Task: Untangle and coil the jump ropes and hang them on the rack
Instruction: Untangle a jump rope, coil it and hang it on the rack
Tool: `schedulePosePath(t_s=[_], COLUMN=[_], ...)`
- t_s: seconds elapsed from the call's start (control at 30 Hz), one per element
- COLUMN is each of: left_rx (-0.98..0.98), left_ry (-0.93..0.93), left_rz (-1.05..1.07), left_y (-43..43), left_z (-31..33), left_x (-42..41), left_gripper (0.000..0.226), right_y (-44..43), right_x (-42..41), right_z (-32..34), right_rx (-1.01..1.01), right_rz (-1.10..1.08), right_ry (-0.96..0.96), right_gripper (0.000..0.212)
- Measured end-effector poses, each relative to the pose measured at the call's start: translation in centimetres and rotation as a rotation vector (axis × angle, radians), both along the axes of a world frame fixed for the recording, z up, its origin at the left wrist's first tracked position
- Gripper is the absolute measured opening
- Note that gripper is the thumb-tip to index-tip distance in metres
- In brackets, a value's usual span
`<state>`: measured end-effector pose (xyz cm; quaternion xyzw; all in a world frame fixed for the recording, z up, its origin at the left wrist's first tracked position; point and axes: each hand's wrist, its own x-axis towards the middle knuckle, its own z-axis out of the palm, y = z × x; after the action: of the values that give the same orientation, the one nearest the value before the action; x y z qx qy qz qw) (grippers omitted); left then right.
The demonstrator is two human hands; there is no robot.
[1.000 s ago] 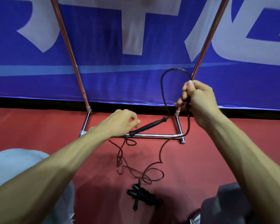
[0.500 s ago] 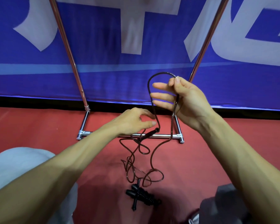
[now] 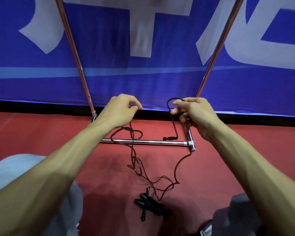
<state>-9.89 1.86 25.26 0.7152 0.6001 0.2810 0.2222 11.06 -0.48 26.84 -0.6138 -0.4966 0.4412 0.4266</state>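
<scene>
A thin black jump rope (image 3: 138,165) trails in loose tangles over the red floor. My left hand (image 3: 120,110) pinches one strand of it, which drops to a loop near the rack's base bar. My right hand (image 3: 193,113) grips another part, with a small loop arching over its fingers. From that loop a strand hangs down to a black handle (image 3: 169,138) dangling just above the bar. A second jump rope (image 3: 152,206), coiled into a black bundle with crossed handles, lies on the floor close to me. The metal rack (image 3: 143,142) stands in front of me.
The rack's two slanted poles (image 3: 71,48) rise in front of a blue banner (image 3: 160,74) with white lettering. My knees (image 3: 20,167) frame the red floor (image 3: 41,130) at the lower left and right.
My hands have moved apart. My left hand let go of the handle and rose to pinch a strand. The handle now hangs from the loop at my right hand.
</scene>
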Motion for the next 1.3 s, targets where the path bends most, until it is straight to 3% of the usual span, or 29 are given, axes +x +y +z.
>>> schedulePosePath(t_s=[0.13, 0.27, 0.37, 0.5, 0.63, 0.77, 0.9, 1.03, 1.1, 1.17, 1.23, 1.3], left_rx=[-0.033, -0.066, -0.108, -0.182, -0.164, -0.102, -0.151, -0.089, 0.076, 0.239, 0.244, 0.125], left_ry=[-0.327, -0.762, -1.009, -1.294, -1.479, -1.551, -1.691, -1.626, -1.42, -1.102, -0.867, -0.733], left_rz=[-0.074, -0.125, -0.116, -0.133, -0.142, -0.096, -0.148, -0.093, 0.073, 0.245, 0.322, 0.327], left_y=[-0.1, -0.3, -0.4, -0.6, -0.5, -0.1, -0.2, -0.1, 0.6, 1.4, 1.9, 2.2], left_z=[0.4, 1.2, 1.4, 1.7, 2.0, 2.2, 2.2, 2.4, 2.3, 1.6, 0.5, -0.6], left_x=[0.4, 1.2, 1.3, 1.3, 0.9, 0.1, 0.0, 0.2, -0.1, -0.4, -0.3, -0.1], left_gripper=[0.022, 0.023, 0.023, 0.024, 0.026, 0.03, 0.027, 0.029, 0.034, 0.038, 0.037, 0.034], right_y=[0.1, -0.4, -0.8, -0.9, -0.6, -0.4, -0.3, -0.3, -0.3, -0.2, -0.3, -0.4], right_x=[-0.3, -1.4, -2.2, -3.2, -3.2, -2.5, -2.4, -2.7, -2.5, -2.3, -2.1, -2.1], right_z=[-1.0, -1.9, -3.1, -4.0, -3.8, -3.7, -4.1, -4.0, -3.9, -3.9, -3.8, -3.5], right_rx=[0.096, 0.041, -0.049, 0.013, 0.052, -0.025, -0.145, -0.22, -0.221, -0.192, -0.159, -0.108], right_rz=[0.058, 0.262, 0.304, 0.261, 0.193, 0.146, 0.172, 0.165, 0.078, 0.016, 0.027, 0.06], right_ry=[-0.201, -0.296, -0.35, -0.306, -0.22, -0.208, 0.066, 0.063, -0.026, -0.044, -0.002, 0.044], right_gripper=[0.041, 0.019, 0.04, 0.065, 0.048, 0.034, 0.023, 0.02, 0.02, 0.019, 0.023, 0.028])
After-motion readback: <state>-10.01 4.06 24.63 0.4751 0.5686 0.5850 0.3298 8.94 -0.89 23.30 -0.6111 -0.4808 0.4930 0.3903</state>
